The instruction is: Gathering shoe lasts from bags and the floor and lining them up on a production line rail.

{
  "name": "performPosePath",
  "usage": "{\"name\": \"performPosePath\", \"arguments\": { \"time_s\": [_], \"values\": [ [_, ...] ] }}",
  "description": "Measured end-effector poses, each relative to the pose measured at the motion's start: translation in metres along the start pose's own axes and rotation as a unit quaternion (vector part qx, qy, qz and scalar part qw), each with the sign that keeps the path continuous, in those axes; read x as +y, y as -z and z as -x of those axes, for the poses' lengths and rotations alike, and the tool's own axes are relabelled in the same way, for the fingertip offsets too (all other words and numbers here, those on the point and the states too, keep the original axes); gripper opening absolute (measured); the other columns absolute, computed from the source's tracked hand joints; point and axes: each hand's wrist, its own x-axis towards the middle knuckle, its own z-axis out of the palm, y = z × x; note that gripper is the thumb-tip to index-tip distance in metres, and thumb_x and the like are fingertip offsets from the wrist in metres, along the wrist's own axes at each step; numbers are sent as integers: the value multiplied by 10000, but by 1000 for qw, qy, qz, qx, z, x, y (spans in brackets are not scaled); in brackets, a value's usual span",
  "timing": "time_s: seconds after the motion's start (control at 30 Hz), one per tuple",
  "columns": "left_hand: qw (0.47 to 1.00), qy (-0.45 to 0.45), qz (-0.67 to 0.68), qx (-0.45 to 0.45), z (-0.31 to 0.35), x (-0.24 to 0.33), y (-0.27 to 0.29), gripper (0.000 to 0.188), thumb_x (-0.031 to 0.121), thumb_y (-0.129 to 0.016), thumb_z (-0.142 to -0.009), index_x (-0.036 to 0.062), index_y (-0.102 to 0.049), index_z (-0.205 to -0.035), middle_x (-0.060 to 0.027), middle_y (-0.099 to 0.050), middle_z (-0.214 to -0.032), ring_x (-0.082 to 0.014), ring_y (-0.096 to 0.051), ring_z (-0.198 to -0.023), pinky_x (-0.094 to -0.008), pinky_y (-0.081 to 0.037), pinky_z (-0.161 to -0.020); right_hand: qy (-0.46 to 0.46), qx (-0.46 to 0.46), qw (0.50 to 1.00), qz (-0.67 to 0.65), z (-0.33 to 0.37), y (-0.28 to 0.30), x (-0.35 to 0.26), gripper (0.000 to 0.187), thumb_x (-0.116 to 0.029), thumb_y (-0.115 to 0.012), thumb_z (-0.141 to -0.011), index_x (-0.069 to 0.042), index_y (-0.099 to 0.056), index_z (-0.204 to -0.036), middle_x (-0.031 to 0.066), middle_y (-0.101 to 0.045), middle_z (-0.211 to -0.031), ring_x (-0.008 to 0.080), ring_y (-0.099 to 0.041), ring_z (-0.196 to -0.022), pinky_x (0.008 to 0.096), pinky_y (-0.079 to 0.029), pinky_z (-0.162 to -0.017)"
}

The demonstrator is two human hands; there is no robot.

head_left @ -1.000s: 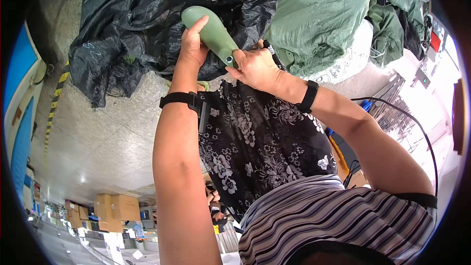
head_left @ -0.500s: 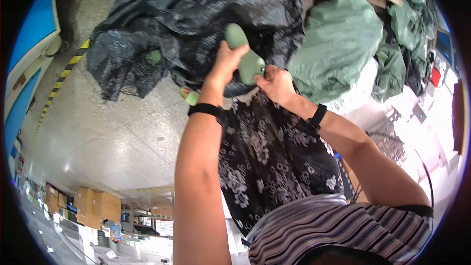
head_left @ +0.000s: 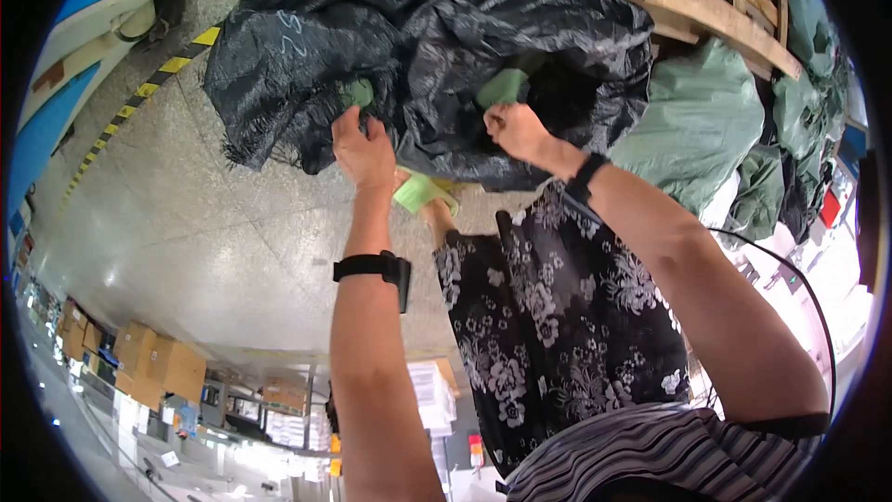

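Note:
My right hand (head_left: 520, 135) has its fingers closed at the lower end of a sage-green, sole-shaped piece (head_left: 504, 89). This piece lies partly inside the gaping mouth of a black woven plastic bag (head_left: 446, 46). My left hand (head_left: 364, 151) reaches to a second black bag (head_left: 279, 65) with a frayed edge, its thumb and fingers apart. Just past those fingertips, another green piece (head_left: 357, 92) shows in that bag's opening; most of it is hidden by dark plastic.
A light-green slide sandal (head_left: 426, 193) is on my foot below the bags. Green sacks (head_left: 697, 116) and a wooden pallet (head_left: 706, 5) stand at the right. Yellow-black tape (head_left: 139, 98) crosses the floor at left; cardboard boxes (head_left: 158, 363) stand at lower left.
Both hands were on the green sole-shaped piece over the right bag. My left hand has let go and moved left to the other bag; the piece is now lower in the right bag's mouth.

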Motion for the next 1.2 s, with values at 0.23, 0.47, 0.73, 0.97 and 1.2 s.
{"name": "performPosePath", "arguments": {
  "time_s": [0.23, 0.47, 0.73, 0.97, 1.2],
  "values": [
    [941, -197, -205, -186, -37, -38, -34, 458, 120, -647, -741, 50, -499, -1168, -91, -466, -1267, -273, -395, -1218, -396, -324, -988, 300, -47, 953, -4, -21, 36, -124, 121, -32, -505, -784, 11, -581, -868, 149, -589, -801, 327, -583, -726, 384, -478, -643],
    [882, -166, -344, -274, -48, -80, -59, 638, 249, -593, -779, 76, -350, -1343, -92, -537, -1216, -254, -388, -1244, -448, -250, -1013, 252, -232, 826, 448, -183, -70, -119, 248, -178, -580, -729, -79, -682, -931, 119, -667, -952, 312, -637, -884, 431, -503, -736],
    [875, -116, -301, -362, -22, -118, -50, 473, 251, -573, -810, 58, -489, -1233, -115, -595, -1153, -248, -502, -1151, -435, -322, -983, 235, -93, 823, 509, -203, -40, -75, 278, -113, -497, -775, -55, -620, -1019, 135, -601, -1065, 282, -550, -1042, 400, -420, -894],
    [946, 277, -29, -164, -67, -99, -95, 397, 241, -542, -831, -80, -555, -1065, -209, -621, -1035, -345, -617, -920, -427, -485, -812, 188, -163, 927, 282, -187, -71, -98, 331, -87, -538, -779, -29, -579, -1103, 138, -576, -1155, 309, -528, -1096, 410, -414, -931],
    [737, 444, 502, -85, -65, -28, -143, 367, 15, -731, -714, -47, -492, -985, -146, -569, -943, -234, -574, -703, -288, -468, -473, 287, 23, 954, 81, -268, -50, -44, 378, -89, -461, -778, 16, -510, -1137, 201, -605, -1038, 334, -594, -933, 371, -457, -846]
  ]
}}
